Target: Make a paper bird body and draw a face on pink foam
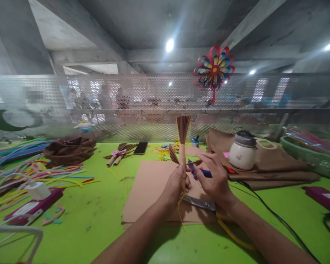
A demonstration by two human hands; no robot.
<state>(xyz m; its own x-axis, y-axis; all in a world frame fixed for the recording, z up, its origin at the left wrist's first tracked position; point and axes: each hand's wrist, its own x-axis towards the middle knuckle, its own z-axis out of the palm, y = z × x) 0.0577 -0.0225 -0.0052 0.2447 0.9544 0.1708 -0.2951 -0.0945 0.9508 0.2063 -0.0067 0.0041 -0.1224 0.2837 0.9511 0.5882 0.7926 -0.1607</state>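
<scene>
I have the left hand [178,178] wrapped firmly about the pale stem of a pleated paper piece [183,129], which stands nearly upright above the cardboard sheet [148,185] in the middle of the green tabletop [96,205]. Its tall brown fan points up and a smaller pleated wing [173,154] leans out on the left, while a thin yellow string [180,214] hangs from below the left hand. The right hand [216,178] is close by on the other side, thumb and forefinger bent toward the stem, with a blue tool [206,173] showing among its fingers; from here I cannot tell whether they are grasping it or merely in front of it. I read the step in hand as fitting or securing the small side wings to the stem, with the left hand serving as the clamp and the right doing the fine work. As I judge it, the next move calls for a steady stem and a light touch from the right hand, since the thin folds look easy to crush or skew. I would also mind the metal blade [199,202] lying just under the hands, and the loose string, which could snag. Two bundled brown pieces [120,154] lie well apart to the left, beside a black phone [141,148].
</scene>
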